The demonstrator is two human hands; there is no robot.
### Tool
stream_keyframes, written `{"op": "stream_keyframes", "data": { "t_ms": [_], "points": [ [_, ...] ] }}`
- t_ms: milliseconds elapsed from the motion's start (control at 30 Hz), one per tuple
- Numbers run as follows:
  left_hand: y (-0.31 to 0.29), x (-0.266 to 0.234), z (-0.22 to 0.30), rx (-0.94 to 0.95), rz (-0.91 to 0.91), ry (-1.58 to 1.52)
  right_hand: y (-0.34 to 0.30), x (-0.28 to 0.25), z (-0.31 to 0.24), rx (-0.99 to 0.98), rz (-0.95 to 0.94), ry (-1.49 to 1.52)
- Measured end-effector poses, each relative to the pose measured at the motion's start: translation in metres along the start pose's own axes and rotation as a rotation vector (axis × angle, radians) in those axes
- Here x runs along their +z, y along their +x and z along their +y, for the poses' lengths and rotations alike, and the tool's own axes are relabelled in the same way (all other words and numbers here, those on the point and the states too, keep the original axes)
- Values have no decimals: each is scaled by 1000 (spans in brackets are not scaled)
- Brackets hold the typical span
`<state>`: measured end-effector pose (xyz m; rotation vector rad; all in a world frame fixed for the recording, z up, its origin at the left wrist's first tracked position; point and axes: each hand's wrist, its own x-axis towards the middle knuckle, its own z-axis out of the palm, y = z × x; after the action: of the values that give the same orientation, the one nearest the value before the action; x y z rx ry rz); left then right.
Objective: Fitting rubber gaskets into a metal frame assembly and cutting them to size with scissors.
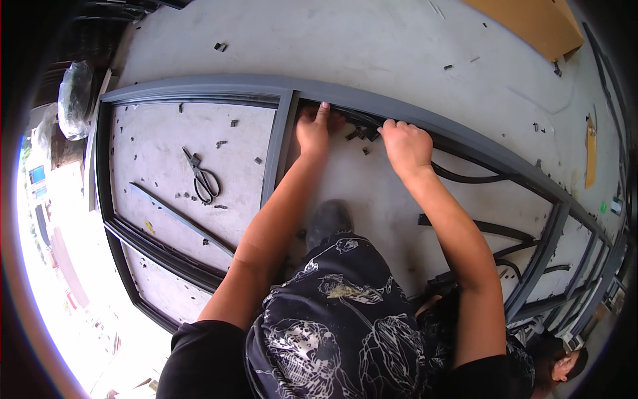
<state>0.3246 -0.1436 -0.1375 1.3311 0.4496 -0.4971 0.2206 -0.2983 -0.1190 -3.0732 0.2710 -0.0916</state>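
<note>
A dark grey metal frame [292, 82] with crossbars lies on the floor in front of me. My left hand [314, 132] is at the corner by a crossbar, its thumb raised against the frame's inner edge. Its other fingers stretch out to the right, partly shadowed and blurred. To the right, my right hand [408, 147] is closed in a pinch on a black rubber strip at the same edge. The black rubber strip [468, 178] sags out of the frame on the right. Small black pieces [362, 133] lie between my hands.
Black-handled scissors [204, 184] and a long thin metal bar [183, 218] lie inside the left opening. More black strips [505, 231] curl in the right opening. Cardboard [531, 26] lies at the far right. Another person [561, 364] is low at the right.
</note>
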Motion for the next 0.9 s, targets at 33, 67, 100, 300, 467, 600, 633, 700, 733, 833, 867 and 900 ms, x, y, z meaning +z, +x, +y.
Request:
{"op": "stream_keyframes", "data": {
  "t_ms": [33, 67, 100, 300, 467, 600, 633, 700, 733, 833, 867, 900],
  "points": [
    [0, 0, 0, -10, 7, -12, 1, 0, 0, -36, 11, -31],
    [0, 0, -1, -11, 8, -12, 1, -2, 2, -72, 19, -64],
    [1, -1, -2, -16, 6, -16, 3, -3, 2, -72, 18, -63],
    [4, -6, -2, 6, 22, -6, 28, -22, -8, -122, 513, -71],
    [2, 0, 1, -29, 15, -8, 53, -16, -18, -59, 205, 251],
    [7, -9, -4, -6, 17, -24, 62, -13, -29, -13, 218, 309],
    [9, -13, -6, 24, -16, -20, 65, -14, -32, -23, 208, 297],
    [-1, -11, -5, 37, -46, -3, 61, -11, -29, -34, 185, 276],
    [-8, -14, -9, 15, -59, -69, 59, -8, -31, -40, 230, 260],
    [-25, -6, 0, -93, -69, -122, 66, -4, -39, -50, 261, 232],
    [-27, -4, 2, -111, -102, -146, 68, -6, -41, -48, 239, 204],
    [-28, -4, 4, -129, -104, -167, 68, -6, -42, -49, 238, 207]
  ]
}}
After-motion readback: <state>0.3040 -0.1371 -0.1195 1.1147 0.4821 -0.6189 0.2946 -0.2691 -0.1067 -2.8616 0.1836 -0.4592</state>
